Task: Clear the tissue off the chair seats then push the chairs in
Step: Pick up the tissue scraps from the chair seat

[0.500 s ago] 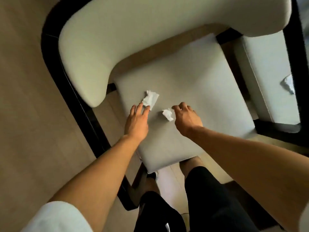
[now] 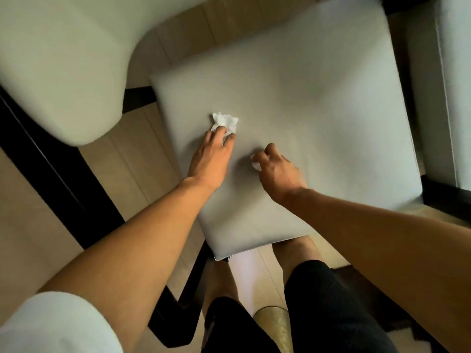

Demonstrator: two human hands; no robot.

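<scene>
The left hand (image 2: 212, 159) pinches the near edge of the larger tissue (image 2: 225, 121) between fingertips and thumb, while the right hand (image 2: 276, 169) has its fingers curled round the smaller tissue (image 2: 255, 164), of which only a white scrap shows. Both wads lie on the chair seat (image 2: 318, 103), toward its left edge and nearer the front than the back; whether either has left the cushion yet is hard to say from this blurred view.

This looks like the clearing step on the first chair, with the pushing-in not yet begun. The next move calls for lifting both wads clear together, gently, since crumpled thin paper tears and sheds easily.

The seat is a square, pale, matte upholstered pad with soft rounded corners; the curved backrest (image 2: 63, 67) is padded alike, on a dark frame (image 2: 51, 159).
</scene>
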